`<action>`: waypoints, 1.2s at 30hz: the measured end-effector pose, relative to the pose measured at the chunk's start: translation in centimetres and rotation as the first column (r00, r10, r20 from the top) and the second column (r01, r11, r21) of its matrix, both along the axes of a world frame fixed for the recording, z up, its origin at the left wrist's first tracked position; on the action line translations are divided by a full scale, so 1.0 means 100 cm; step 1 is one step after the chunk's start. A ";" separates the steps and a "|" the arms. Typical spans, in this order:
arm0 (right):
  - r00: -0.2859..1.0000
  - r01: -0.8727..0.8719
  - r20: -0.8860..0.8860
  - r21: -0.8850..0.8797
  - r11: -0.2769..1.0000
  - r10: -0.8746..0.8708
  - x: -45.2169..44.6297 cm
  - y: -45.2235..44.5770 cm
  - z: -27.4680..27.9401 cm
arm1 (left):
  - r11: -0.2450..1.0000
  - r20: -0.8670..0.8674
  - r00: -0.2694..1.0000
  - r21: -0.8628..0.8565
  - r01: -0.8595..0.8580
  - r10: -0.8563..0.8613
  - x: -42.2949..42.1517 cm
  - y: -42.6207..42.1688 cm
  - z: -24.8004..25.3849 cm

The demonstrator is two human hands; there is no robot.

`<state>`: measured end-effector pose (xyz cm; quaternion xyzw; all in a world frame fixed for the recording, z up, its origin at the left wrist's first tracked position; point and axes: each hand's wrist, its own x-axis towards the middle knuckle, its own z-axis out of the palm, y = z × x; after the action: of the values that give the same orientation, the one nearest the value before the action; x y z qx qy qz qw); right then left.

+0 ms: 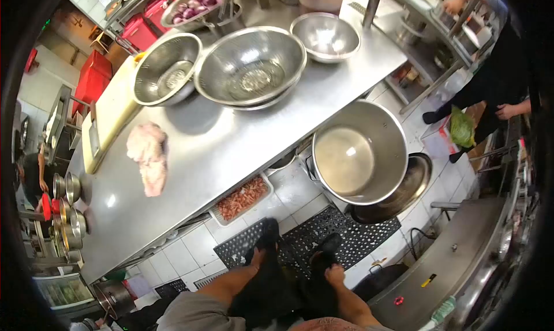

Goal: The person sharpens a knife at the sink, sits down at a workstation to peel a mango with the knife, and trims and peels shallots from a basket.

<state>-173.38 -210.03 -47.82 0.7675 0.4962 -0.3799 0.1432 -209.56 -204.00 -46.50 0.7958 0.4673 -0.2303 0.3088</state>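
Observation:
My right hand [333, 274] hangs low in front of my dark clothing, fingers curled closed; what is in them, if anything, cannot be made out. My left hand [258, 258] is lowered beside the dark clothing, its fingers hidden. Both hands are away from the steel table [231, 152]. A pale pink piece of raw meat [148, 152] lies on the table. Behind it stand a deep steel bowl [167, 71], a wide steel bowl [251, 65] stacked on another, and a smaller steel bowl [326, 36].
A large pot [360, 152] with cloudy liquid stands right of the table, beside a round lid [418, 184]. A tray of meat pieces [242, 199] sits below the edge. A cutting board [115, 109] holds a cleaver [94, 135]. Another person [490, 83] stands at right. Black mats [346, 238] cover some floor.

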 end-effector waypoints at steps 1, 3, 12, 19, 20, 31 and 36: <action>0.984 -0.179 0.008 -0.008 0.984 0.179 -0.002 -0.018 -0.017 | 0.998 0.010 0.999 -0.037 -0.052 0.052 0.008 -0.007 0.008; 0.947 -0.320 0.023 0.052 0.946 0.320 -0.031 -0.014 0.026 | 0.983 0.050 0.988 -0.116 -0.141 0.147 0.030 -0.016 0.028; 0.877 0.180 -0.457 0.031 0.983 -0.146 -0.086 0.072 0.099 | 0.919 0.305 0.883 -0.285 -0.273 0.357 0.013 0.062 0.062; 0.828 0.376 -0.473 0.068 0.924 -0.302 -0.055 0.100 0.140 | 0.891 0.455 0.788 -0.024 -0.454 0.414 -0.059 0.135 0.216; 0.758 0.473 -0.498 -0.024 0.881 -0.421 -0.049 0.089 0.146 | 0.911 0.442 0.814 -0.015 -0.412 0.376 -0.062 0.143 0.240; 0.885 0.379 -0.321 0.072 0.923 -0.338 -0.048 0.016 0.153 | 0.333 0.366 -0.461 -0.930 -0.155 0.809 -0.076 0.288 0.368; 0.953 0.280 -0.174 0.182 0.943 -0.249 -0.051 0.005 0.133 | 0.169 0.122 -0.520 -0.985 0.043 0.845 -0.062 0.372 0.376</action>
<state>-178.43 -209.56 -34.47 0.8075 0.4340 -0.3986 -0.0260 -215.71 -166.79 -8.89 0.0826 0.3261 0.4692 0.8165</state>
